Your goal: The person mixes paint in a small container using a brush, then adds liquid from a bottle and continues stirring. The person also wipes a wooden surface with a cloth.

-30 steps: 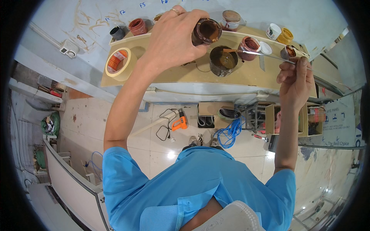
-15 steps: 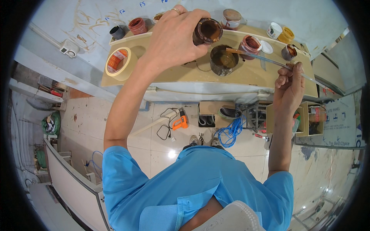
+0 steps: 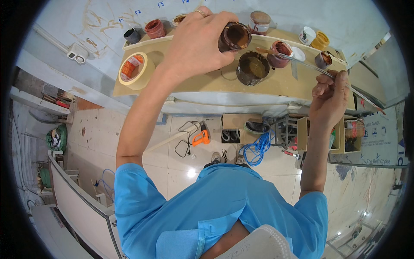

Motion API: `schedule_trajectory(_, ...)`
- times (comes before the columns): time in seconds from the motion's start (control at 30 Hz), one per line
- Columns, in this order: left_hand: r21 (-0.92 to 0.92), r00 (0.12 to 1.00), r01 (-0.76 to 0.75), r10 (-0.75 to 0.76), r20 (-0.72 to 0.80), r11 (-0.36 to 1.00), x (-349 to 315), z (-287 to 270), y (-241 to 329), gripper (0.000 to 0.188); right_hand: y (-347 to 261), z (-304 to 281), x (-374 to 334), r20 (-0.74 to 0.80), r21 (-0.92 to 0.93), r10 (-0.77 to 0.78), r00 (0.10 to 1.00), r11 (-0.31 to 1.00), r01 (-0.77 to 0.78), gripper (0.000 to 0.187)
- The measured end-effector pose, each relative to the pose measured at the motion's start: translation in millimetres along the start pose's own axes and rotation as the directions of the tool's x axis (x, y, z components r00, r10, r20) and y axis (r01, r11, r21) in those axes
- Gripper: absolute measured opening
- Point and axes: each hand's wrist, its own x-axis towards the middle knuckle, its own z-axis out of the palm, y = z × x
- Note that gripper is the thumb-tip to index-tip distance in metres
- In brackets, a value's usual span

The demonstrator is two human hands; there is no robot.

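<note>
My left hand (image 3: 196,43) grips a small open jar of brown paint (image 3: 234,37), tilted over a larger dark cup of brown liquid (image 3: 252,67) that stands on a tan wooden shelf (image 3: 189,82). My right hand (image 3: 330,97) holds a long thin metal stick (image 3: 302,62) whose tip reaches toward an open reddish-brown jar (image 3: 279,52) beside the cup.
A roll of masking tape (image 3: 136,69) lies on the shelf's left end. Several small paint jars (image 3: 154,28) and a yellow cup (image 3: 320,41) line the back. Below on the tiled floor lie an orange tool (image 3: 201,137), blue cable (image 3: 257,149) and wooden crates (image 3: 345,134).
My right hand dropped lower and right, away from the jars, drawing the stick back. My left hand stayed on the brown jar above the cup.
</note>
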Motion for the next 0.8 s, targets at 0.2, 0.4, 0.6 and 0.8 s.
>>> schedule_trajectory(0.2,0.000,0.999,-0.041,0.041,-0.006,0.999,2.8,2.8,0.3,0.058,-11.4,9.0,10.4,0.083,0.060,-0.042,0.996,0.998,0.037,0.038)
schedule_trajectory(0.4,0.026,0.997,-0.074,0.073,0.033,0.997,6.2,0.3,1.9,0.058,-12.4,34.4,12.4,0.298,-0.153,-0.180,0.937,0.960,0.233,0.034)
schedule_trajectory(0.6,0.059,0.987,-0.159,0.158,0.027,0.985,7.4,1.3,3.9,0.056,-16.3,51.4,15.0,0.551,-0.284,-0.163,0.818,0.885,0.368,0.031)
schedule_trajectory(0.8,0.058,0.991,-0.133,0.132,0.014,0.989,10.7,1.5,4.5,0.057,3.4,46.7,18.6,0.359,-0.132,0.016,0.933,0.991,0.034,0.031)
